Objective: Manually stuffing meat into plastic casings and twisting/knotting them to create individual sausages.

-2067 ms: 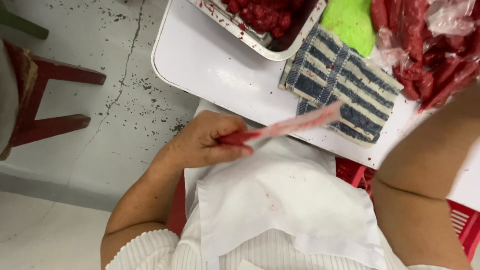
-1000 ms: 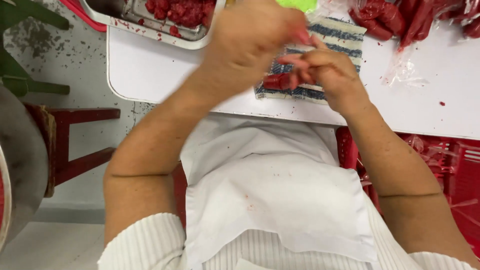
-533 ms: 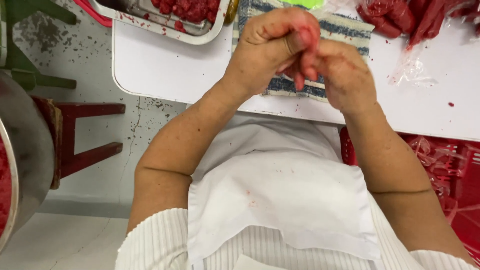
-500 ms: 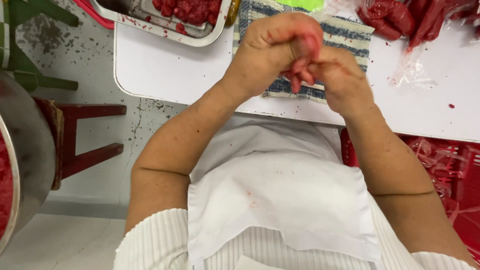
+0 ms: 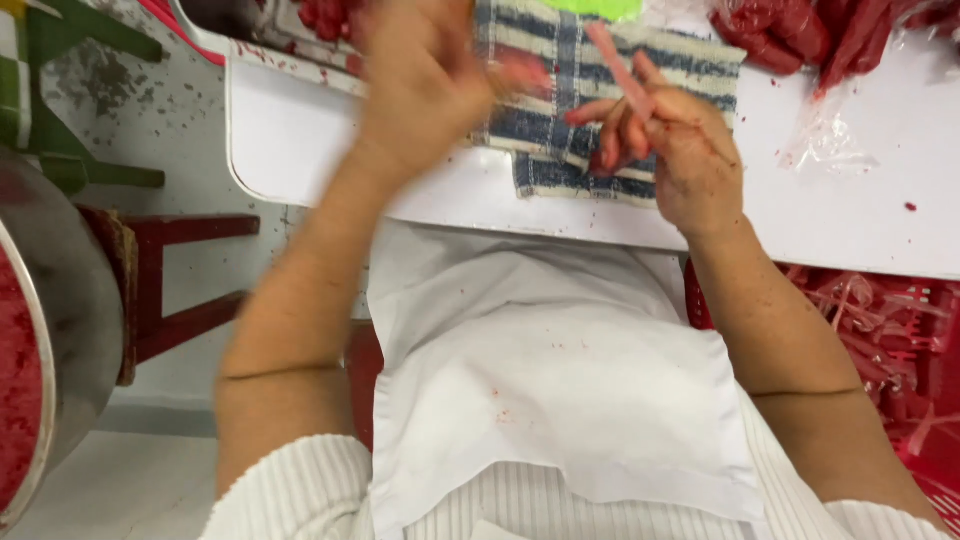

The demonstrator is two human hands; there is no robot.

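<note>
Okay, right hand [image 5: 680, 150] is pinching a thin pink strip [image 5: 620, 60] between thumb and fingers, strip sticking up over the blue-and-white striped cloth [image 5: 560, 100] that is lying on the white table [image 5: 300, 140]. Left hand [image 5: 425, 70] is hovering blurred above the cloth's left side, grip impossible to tell. Red meat pieces [image 5: 790, 35] are lying on clear plastic at far right. White apron [image 5: 560, 390] is covering the lap.

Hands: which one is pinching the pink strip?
The right hand: the pink strip sticks up from its fingers. The left hand is blurred, off it.
</note>
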